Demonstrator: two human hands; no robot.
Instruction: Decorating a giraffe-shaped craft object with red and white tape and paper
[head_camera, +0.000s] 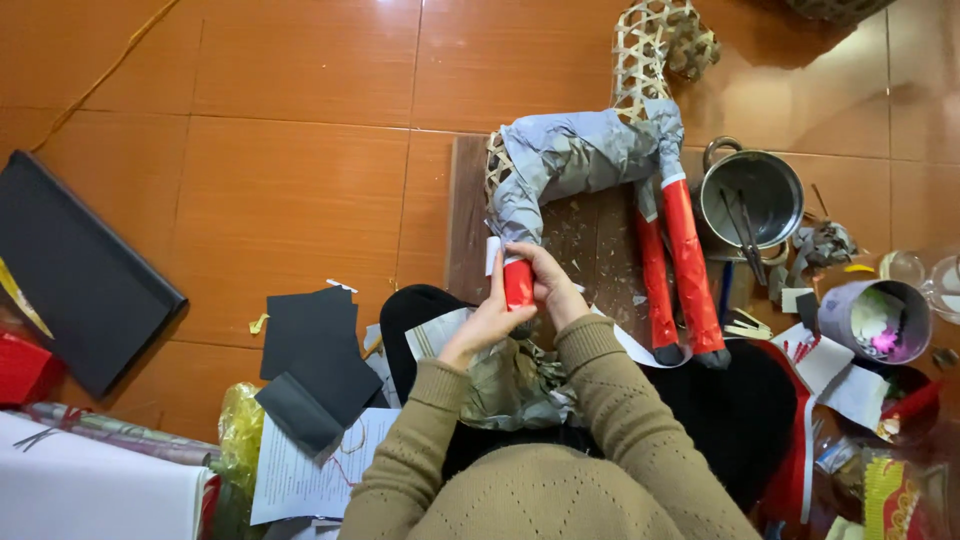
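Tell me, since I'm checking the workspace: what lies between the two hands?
The head view shows a red-wrapped leg of the paper-covered animal frame, pinched between left hand and right hand.

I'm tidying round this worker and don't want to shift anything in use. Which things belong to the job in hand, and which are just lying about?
In use:
left hand and right hand on the red-wrapped leg
woven animal frame
wooden board

Lying about:
black sheets
metal pot
purple tub
dark tray

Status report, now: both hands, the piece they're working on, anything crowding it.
Left hand and right hand both pressed on red-wrapped leg of woven animal frame. Two other red legs alongside. Metal pot close right.
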